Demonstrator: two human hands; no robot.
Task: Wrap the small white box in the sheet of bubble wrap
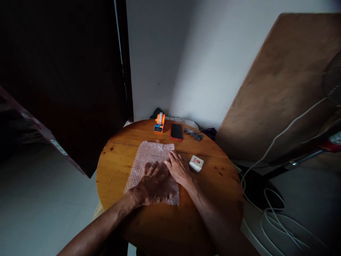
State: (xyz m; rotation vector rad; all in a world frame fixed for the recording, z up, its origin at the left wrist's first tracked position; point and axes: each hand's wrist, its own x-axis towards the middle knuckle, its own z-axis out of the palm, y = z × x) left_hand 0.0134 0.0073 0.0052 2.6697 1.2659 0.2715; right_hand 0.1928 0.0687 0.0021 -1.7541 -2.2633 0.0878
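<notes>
A sheet of bubble wrap [149, 156] lies flat on a round wooden table [117, 167]. My left hand [153, 183] rests palm down on the near part of the sheet, fingers stretched out. My right hand [179, 168] lies flat on the sheet's right edge, fingers extended toward the middle. Neither hand holds anything. A small white box with a red label [196, 163] sits just right of my right hand.
At the table's far edge stand an orange tape dispenser [159, 123], a black phone in a red case [176, 131] and a small dark object [194, 134]. A wooden board [287, 89] leans at right. White cables [277, 217] lie on the floor.
</notes>
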